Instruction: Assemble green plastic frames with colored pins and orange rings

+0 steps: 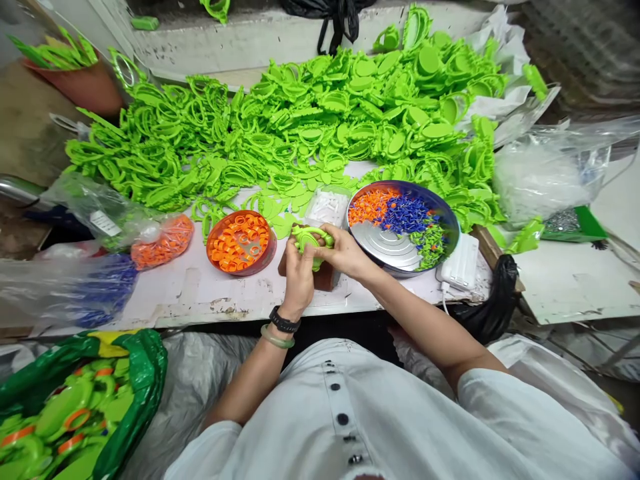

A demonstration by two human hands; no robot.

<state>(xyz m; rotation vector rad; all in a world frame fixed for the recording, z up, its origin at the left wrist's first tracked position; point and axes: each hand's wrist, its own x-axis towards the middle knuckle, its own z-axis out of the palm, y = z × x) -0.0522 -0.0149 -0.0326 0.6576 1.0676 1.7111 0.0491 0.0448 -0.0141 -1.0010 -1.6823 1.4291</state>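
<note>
Both hands meet over the front of the table around a bright green plastic piece (311, 237). My left hand (299, 272), with a dark watch and a pale bangle at the wrist, grips its near left side. My right hand (345, 252) closes on its right side, fingers pressed on it. Under the hands is a brown block (325, 277), partly covered. A round tin of orange rings (241, 244) stands left of them. On the right sits a larger round tin (387, 245) with small orange, blue and green parts. Just behind is a clear box of small white pieces (327, 204).
A large heap of green plastic parts (320, 120) spreads across the back. Bags of orange parts (163, 241) and blue parts (103, 290) lie left. A green sack (153, 373) holds green-and-orange pieces. A white device (459, 263) with a cable lies right, near a green tray (575, 225).
</note>
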